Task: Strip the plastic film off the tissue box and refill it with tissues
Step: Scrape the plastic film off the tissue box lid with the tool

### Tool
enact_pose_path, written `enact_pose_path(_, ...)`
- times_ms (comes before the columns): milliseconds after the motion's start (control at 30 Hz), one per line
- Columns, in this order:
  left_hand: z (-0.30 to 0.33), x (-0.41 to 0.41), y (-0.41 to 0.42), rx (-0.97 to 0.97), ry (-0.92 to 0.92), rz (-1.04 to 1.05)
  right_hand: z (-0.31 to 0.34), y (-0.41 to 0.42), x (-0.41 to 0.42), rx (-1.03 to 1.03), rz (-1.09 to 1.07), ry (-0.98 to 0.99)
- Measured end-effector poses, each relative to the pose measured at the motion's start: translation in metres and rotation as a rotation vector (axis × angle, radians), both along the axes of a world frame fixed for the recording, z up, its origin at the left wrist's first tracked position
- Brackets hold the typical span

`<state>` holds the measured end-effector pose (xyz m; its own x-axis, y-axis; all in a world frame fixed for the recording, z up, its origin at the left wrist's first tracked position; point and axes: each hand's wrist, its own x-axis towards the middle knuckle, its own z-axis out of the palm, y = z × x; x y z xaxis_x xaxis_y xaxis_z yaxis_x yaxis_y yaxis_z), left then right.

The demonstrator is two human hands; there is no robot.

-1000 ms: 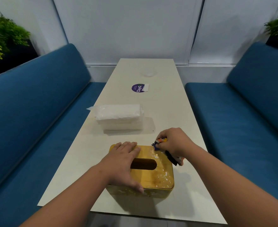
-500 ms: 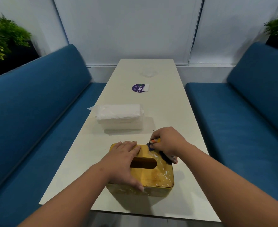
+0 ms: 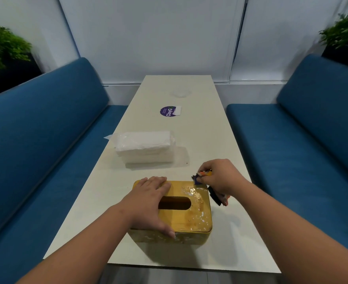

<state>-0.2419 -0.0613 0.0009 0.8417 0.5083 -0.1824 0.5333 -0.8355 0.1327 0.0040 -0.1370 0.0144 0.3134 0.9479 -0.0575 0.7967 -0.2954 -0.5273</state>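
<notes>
My left hand (image 3: pixel 148 203) flat on the yellow tissue box (image 3: pixel 189 218), fingers straight, my right hand (image 3: pixel 220 177) pinching torn film scraps (image 3: pixel 197 178) at its far right corner, wrapped tissues (image 3: pixel 145 146) beyond on the surface (image 3: pixel 210 140)

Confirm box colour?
Yellow-gold box, with whitish film residue speckling its top. Shows best in the head view.

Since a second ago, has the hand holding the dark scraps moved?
Yes. The right hand shifted slightly away from the person, from over the yellow tissue box corner to just beyond its far right corner.
</notes>
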Motion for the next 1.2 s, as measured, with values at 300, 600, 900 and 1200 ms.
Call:
enact_pose_path(300,0.000,-0.001,0.000,-0.004,-0.008,0.002,-0.004,-0.022,0.013,-0.064,0.044,-0.066)
enact_pose_path(600,0.000,-0.001,0.000,-0.008,-0.007,0.001,0.007,0.013,-0.031,0.029,0.167,-0.123)
enact_pose_path(900,0.000,0.000,-0.001,-0.009,-0.009,0.010,0.008,0.014,-0.023,-0.069,0.197,-0.241)
enact_pose_path(1200,0.000,-0.001,-0.001,-0.013,-0.009,0.014,0.010,0.008,-0.030,-0.066,0.209,-0.168)
